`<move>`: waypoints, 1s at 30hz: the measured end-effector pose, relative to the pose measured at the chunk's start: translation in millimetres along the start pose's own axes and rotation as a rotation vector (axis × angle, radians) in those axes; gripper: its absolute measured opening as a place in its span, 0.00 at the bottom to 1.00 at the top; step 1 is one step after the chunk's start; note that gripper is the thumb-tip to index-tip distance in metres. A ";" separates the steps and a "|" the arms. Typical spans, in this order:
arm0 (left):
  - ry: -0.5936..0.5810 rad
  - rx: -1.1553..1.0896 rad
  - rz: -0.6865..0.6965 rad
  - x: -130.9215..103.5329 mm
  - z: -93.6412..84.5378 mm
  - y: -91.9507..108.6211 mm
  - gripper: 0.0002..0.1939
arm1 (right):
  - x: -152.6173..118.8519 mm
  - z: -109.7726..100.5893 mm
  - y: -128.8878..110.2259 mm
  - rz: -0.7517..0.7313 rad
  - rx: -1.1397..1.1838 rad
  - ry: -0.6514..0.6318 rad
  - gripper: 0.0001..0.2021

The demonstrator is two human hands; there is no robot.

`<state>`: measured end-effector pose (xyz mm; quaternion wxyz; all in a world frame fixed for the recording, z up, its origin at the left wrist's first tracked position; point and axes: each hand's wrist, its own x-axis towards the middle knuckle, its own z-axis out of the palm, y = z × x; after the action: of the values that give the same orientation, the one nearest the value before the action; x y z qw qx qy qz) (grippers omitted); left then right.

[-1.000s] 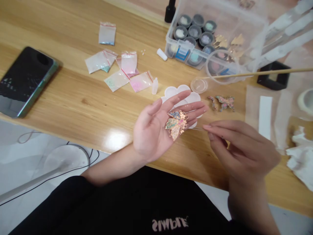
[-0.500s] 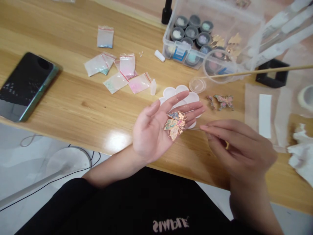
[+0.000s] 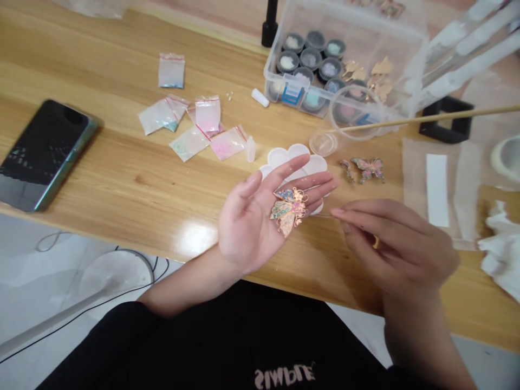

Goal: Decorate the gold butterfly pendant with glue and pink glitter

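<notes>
A gold butterfly piece [image 3: 289, 210] with blue, green and pink wings lies on the upturned palm of my left hand [image 3: 258, 222]. The fingers of that hand are spread, with small specks on the fingertips. To the right, my right hand [image 3: 398, 244] pinches a thin stick [image 3: 323, 215], whose tip points toward the butterfly piece without clearly touching it. A white flower-shaped palette [image 3: 278, 157] is partly hidden behind my left fingers. Another butterfly piece [image 3: 369, 169] and a small fragment [image 3: 347, 170] lie beyond my right hand.
A clear plastic box [image 3: 270, 81] holds several small pots and gold pieces. Several small bags [image 3: 189, 142], a little bottle [image 3: 251, 149] and a phone [image 3: 43, 157] are on the left. A wooden stick [image 3: 426, 118], black square frame [image 3: 447, 120] and crumpled tissue [image 3: 504, 249] are at the right.
The view has shifted slightly, so the table objects appear a little displaced. Both hands keep nearly the same pose, and the butterfly piece stays on my left palm.
</notes>
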<state>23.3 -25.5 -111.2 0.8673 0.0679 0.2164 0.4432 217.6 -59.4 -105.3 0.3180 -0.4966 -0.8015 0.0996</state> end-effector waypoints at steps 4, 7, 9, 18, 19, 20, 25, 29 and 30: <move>0.004 0.004 -0.002 -0.1 0.5 0.1 0.33 | 0.0 -0.1 0.5 -0.012 0.023 0.002 0.21; 0.003 0.006 0.006 0.2 0.1 -0.2 0.32 | 0.0 -0.2 0.1 -0.006 0.004 -0.001 0.21; -0.011 0.008 0.015 0.4 -0.7 -0.6 0.30 | 0.0 0.1 -0.2 -0.012 0.010 0.014 0.20; -0.029 0.016 0.013 0.0 -1.8 -0.5 0.27 | 0.3 0.8 2.3 -0.043 0.039 -0.003 0.19; -0.028 0.016 0.017 -0.1 -1.7 -0.6 0.26 | 0.0 0.6 2.4 -0.036 0.035 -0.003 0.19; -0.027 0.016 0.021 -0.2 -1.6 -0.7 0.26 | -0.2 0.5 2.5 -0.031 0.032 0.000 0.19; -0.016 0.013 0.020 -0.7 -0.9 -0.9 0.26 | -0.5 -0.3 2.8 -0.041 0.034 0.001 0.18; 0.005 0.006 0.015 -1.2 -0.1 -0.2 0.26 | 0.5 -0.5 2.9 -0.040 0.031 0.000 0.18; 0.009 0.008 0.016 -1.3 0.0 -0.1 0.26 | 0.7 -0.5 2.9 -0.041 0.031 -0.003 0.17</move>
<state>22.6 -26.6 -110.9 0.8625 0.0710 0.2215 0.4494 219.9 -57.5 -106.0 0.3267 -0.4749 -0.8103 0.1062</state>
